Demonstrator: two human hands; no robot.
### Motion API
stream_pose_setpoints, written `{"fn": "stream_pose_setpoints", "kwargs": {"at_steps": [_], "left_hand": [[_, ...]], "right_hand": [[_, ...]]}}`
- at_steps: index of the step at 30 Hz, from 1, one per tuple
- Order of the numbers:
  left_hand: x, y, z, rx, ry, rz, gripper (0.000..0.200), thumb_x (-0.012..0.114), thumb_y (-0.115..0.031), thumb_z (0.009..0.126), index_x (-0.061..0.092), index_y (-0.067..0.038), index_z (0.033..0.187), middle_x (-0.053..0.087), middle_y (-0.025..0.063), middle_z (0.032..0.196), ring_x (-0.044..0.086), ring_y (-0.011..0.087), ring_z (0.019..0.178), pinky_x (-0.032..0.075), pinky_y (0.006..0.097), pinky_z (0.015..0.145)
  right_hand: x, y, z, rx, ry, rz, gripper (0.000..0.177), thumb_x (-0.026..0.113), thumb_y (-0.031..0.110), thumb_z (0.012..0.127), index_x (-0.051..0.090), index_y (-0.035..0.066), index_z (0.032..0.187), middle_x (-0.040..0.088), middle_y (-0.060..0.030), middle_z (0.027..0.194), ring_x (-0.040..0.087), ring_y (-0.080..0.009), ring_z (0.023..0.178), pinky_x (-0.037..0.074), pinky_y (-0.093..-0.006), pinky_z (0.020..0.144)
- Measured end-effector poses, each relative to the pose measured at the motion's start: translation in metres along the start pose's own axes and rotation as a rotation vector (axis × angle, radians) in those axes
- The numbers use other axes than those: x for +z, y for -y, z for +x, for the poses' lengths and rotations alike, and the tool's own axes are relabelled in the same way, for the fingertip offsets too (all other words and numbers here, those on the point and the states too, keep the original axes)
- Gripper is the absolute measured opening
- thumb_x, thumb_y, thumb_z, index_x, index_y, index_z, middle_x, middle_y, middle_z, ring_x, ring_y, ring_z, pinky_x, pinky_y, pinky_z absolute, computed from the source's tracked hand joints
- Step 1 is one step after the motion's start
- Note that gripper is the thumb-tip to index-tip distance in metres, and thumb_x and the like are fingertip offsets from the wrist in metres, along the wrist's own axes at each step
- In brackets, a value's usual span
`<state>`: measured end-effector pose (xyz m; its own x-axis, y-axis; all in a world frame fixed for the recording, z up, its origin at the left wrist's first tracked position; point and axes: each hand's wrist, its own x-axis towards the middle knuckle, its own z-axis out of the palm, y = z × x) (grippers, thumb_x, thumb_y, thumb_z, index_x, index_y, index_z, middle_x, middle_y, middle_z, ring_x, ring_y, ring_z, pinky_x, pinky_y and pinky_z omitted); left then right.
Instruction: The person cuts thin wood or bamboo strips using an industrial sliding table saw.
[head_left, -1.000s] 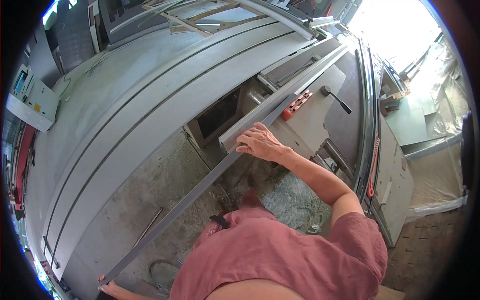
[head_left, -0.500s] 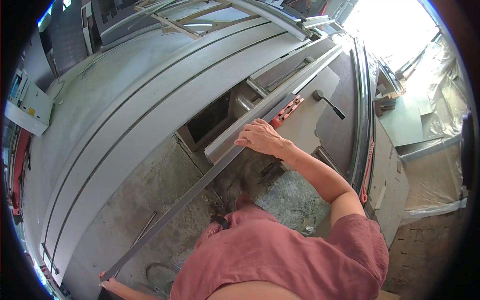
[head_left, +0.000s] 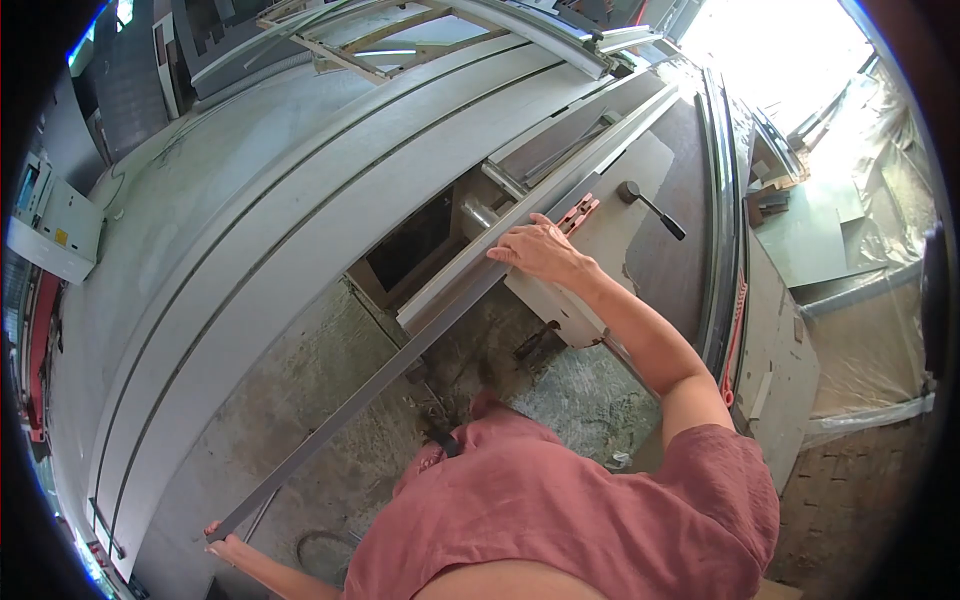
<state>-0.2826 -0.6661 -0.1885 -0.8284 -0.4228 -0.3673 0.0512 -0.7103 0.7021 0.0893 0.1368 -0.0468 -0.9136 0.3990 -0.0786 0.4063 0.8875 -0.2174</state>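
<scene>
A long, narrow grey strip [head_left: 350,408] runs diagonally from the lower left up onto the machine table. Its near end is in my left hand [head_left: 222,541], whose fingers are closed round it. Farther up, my right hand [head_left: 540,250] grips the strip beside the pale metal rail [head_left: 625,135]. Just beyond my right hand, a red slotted piece [head_left: 579,214] lies along the strip, partly hidden by the hand. To its right a black lever handle [head_left: 655,208] stands on the table surface [head_left: 665,150].
A long grey sliding table [head_left: 300,210] with two grooves curves along the left. A wooden frame [head_left: 400,40] lies at the top. At far left stands a white control box [head_left: 62,225]. Plastic-wrapped material [head_left: 870,350] is at right. The floor [head_left: 300,400] shows below the strip.
The strip has moved slightly up and to the right, and both my hands have shifted with it. My right hand now covers more of the red piece.
</scene>
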Motion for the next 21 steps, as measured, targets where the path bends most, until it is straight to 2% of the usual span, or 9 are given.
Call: {"fn": "stream_pose_setpoints", "kwargs": {"at_steps": [5, 7, 11, 13, 14, 16, 17, 19, 21], "left_hand": [[0.007, 0.020, -0.024, 0.028, 0.022, 0.007, 0.068, 0.012, -0.054, 0.096, 0.047, 0.001, 0.075, 0.046, 0.0113, 0.061, 0.048, 0.0251, 0.057, 0.046, 0.0372, 0.055], [0.023, 0.035, -0.052, 0.087, -0.044, 0.122, 0.060, 0.018, -0.045, 0.098, 0.051, 0.001, 0.077, 0.052, 0.0129, 0.065, 0.055, 0.0271, 0.062, 0.050, 0.0376, 0.061], [0.040, 0.056, -0.092, 0.115, -0.039, 0.168, 0.050, 0.026, -0.035, 0.097, 0.053, 0.002, 0.079, 0.057, 0.0139, 0.069, 0.059, 0.0296, 0.066, 0.053, 0.0382, 0.068], [0.052, 0.065, -0.114, 0.015, -0.070, 0.202, 0.046, 0.030, -0.034, 0.097, 0.059, 0.001, 0.091, 0.060, 0.0159, 0.084, 0.060, 0.0294, 0.078, 0.053, 0.0390, 0.075], [0.066, 0.072, -0.138, 0.020, -0.073, 0.203, 0.046, 0.030, -0.034, 0.097, 0.059, 0.001, 0.091, 0.060, 0.0159, 0.084, 0.060, 0.0294, 0.078, 0.053, 0.0390, 0.075], [0.093, 0.081, -0.186, 0.010, -0.174, 0.325, 0.041, 0.037, -0.035, 0.097, 0.059, -0.003, 0.109, 0.056, 0.0131, 0.093, 0.057, 0.0249, 0.086, 0.050, 0.0359, 0.078], [0.092, 0.084, -0.189, 0.012, -0.175, 0.326, 0.041, 0.037, -0.035, 0.097, 0.059, -0.003, 0.109, 0.056, 0.0131, 0.093, 0.057, 0.0249, 0.086, 0.050, 0.0359, 0.078], [0.091, 0.095, -0.198, -0.117, -0.039, 0.314, 0.041, 0.043, -0.038, 0.095, 0.056, -0.009, 0.120, 0.053, 0.0124, 0.103, 0.054, 0.0226, 0.093, 0.048, 0.0334, 0.080], [0.095, 0.108, -0.213, -0.139, -0.005, 0.323, 0.041, 0.046, -0.039, 0.095, 0.056, -0.009, 0.120, 0.052, 0.0118, 0.103, 0.052, 0.0220, 0.093, 0.047, 0.0328, 0.080]], "right_hand": [[-0.010, -0.025, 0.000, 0.064, 0.035, 0.005, 0.053, 0.035, 0.052, 0.094, 0.067, 0.010, 0.094, 0.066, -0.0075, 0.085, 0.060, -0.0233, 0.092, 0.031, -0.0439, 0.098], [-0.016, -0.037, 0.003, 0.104, 0.056, -0.020, 0.050, 0.036, 0.049, 0.095, 0.067, 0.010, 0.096, 0.066, -0.0080, 0.088, 0.060, -0.0237, 0.092, 0.031, -0.0432, 0.097], [-0.020, -0.063, 0.005, 0.130, 0.074, -0.057, 0.048, 0.037, 0.048, 0.095, 0.067, 0.010, 0.096, 0.067, -0.0083, 0.090, 0.060, -0.0242, 0.093, 0.031, -0.0431, 0.096], [-0.021, -0.080, 0.007, 0.157, 0.036, -0.043, 0.049, 0.036, 0.048, 0.095, 0.066, 0.009, 0.095, 0.067, -0.0085, 0.092, 0.060, -0.0250, 0.095, 0.031, -0.0431, 0.096], [-0.023, -0.086, 0.007, 0.153, 0.038, -0.041, 0.049, 0.036, 0.048, 0.095, 0.066, 0.009, 0.095, 0.067, -0.0085, 0.092, 0.060, -0.0250, 0.095, 0.031, -0.0431, 0.096], [-0.029, -0.098, 0.007, 0.218, 0.000, -0.035, 0.049, 0.037, 0.048, 0.095, 0.065, 0.008, 0.093, 0.067, -0.0092, 0.091, 0.060, -0.0262, 0.095, 0.029, -0.0446, 0.099], [-0.030, -0.106, 0.007, 0.216, 0.001, -0.034, 0.049, 0.037, 0.048, 0.095, 0.065, 0.008, 0.093, 0.067, -0.0092, 0.091, 0.060, -0.0262, 0.095, 0.029, -0.0446, 0.099], [-0.035, -0.125, 0.008, 0.285, 0.011, -0.037, 0.049, 0.035, 0.047, 0.096, 0.062, 0.007, 0.095, 0.064, -0.0115, 0.085, 0.060, -0.0259, 0.093, 0.026, -0.0489, 0.103], [-0.034, -0.150, 0.008, 0.288, -0.017, -0.043, 0.049, 0.034, 0.047, 0.096, 0.062, 0.007, 0.094, 0.064, -0.0115, 0.084, 0.059, -0.0265, 0.094, 0.024, -0.0500, 0.104]]}}
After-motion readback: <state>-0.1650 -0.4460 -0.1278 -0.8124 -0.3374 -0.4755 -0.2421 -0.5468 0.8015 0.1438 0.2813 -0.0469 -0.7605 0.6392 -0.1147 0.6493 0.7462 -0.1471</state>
